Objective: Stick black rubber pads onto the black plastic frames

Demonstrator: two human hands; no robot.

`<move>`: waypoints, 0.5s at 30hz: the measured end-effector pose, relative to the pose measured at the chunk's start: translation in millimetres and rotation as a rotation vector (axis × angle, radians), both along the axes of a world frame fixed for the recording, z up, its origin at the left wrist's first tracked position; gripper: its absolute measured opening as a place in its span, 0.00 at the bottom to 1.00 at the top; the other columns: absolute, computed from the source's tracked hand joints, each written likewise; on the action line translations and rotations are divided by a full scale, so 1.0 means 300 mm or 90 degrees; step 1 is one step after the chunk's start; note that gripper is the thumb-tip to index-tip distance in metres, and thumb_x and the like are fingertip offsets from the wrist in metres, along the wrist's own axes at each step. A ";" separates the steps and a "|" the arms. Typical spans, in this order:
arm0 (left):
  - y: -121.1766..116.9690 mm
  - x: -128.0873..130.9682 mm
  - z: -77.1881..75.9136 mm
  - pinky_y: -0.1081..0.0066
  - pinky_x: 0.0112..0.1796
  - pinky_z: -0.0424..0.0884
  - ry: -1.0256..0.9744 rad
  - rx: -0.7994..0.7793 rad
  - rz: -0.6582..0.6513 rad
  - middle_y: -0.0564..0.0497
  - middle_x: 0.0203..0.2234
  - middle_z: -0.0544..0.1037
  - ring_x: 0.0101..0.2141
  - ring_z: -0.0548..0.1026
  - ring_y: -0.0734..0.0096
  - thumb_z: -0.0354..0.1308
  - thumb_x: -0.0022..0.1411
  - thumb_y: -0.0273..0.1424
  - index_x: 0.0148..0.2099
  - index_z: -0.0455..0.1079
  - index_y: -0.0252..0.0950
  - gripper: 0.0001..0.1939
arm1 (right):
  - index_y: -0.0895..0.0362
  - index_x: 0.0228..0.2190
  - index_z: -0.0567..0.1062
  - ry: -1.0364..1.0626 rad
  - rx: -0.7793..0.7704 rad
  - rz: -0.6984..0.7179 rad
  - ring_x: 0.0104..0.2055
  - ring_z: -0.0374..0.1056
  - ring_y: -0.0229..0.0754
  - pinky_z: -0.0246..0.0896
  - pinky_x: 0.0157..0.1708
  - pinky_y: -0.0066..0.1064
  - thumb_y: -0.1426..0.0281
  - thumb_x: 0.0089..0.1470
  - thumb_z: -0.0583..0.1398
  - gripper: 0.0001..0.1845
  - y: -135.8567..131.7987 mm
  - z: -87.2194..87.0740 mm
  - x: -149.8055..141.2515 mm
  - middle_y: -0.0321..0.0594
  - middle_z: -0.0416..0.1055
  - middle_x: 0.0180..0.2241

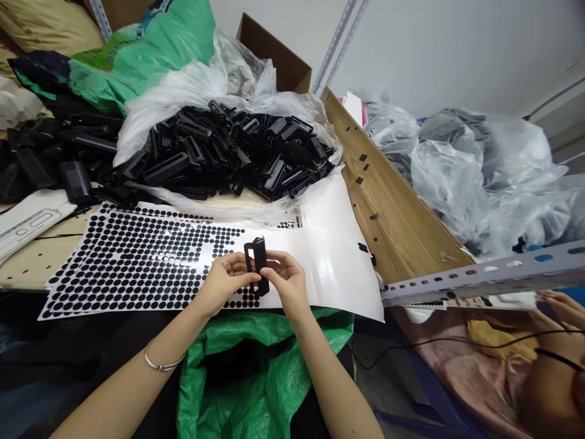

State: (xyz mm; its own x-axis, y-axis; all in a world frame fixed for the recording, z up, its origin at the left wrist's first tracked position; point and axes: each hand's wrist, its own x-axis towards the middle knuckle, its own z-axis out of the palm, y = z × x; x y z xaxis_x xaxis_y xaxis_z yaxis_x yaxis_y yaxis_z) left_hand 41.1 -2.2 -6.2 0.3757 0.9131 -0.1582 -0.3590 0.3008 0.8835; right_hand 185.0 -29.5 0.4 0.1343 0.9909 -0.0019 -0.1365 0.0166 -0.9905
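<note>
Between my two hands a black plastic part (259,259) with a loop-like frame on its left side stands roughly upright. The fingers of my left hand (228,277) close on its left side, at the frame. My right hand (287,277) pinches its right side, thumb across the front. Under and beside my hands lies a white sheet of round black stickers (150,262). The sheet's right part (336,262) is bare backing and curls over the table edge. Whether a sticker sits between my fingers is too small to tell.
Many similar black parts (219,146) fill a white plastic bag behind the sheets. A green sack (247,402) hangs open below my hands. A wooden tray (388,207) with small black bits and a metal rail (484,268) lie right. At far right, another person's hand (564,308) shows.
</note>
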 end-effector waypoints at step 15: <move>-0.013 -0.012 -0.024 0.74 0.32 0.75 0.056 0.004 -0.013 0.52 0.27 0.79 0.29 0.77 0.72 0.73 0.43 0.35 0.34 0.73 0.36 0.16 | 0.67 0.50 0.74 -0.786 -0.273 -0.511 0.55 0.68 0.57 0.60 0.54 0.44 0.69 0.52 0.61 0.24 0.057 0.116 0.564 0.61 0.72 0.51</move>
State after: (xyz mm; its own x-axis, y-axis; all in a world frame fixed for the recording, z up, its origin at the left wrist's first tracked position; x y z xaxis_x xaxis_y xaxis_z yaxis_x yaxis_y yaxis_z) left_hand 37.4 -6.0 -13.4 0.3792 0.9066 -0.1854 -0.2731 0.3011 0.9137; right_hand 354.2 -12.4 35.3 0.7495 0.6121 0.2520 0.6540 -0.6259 -0.4250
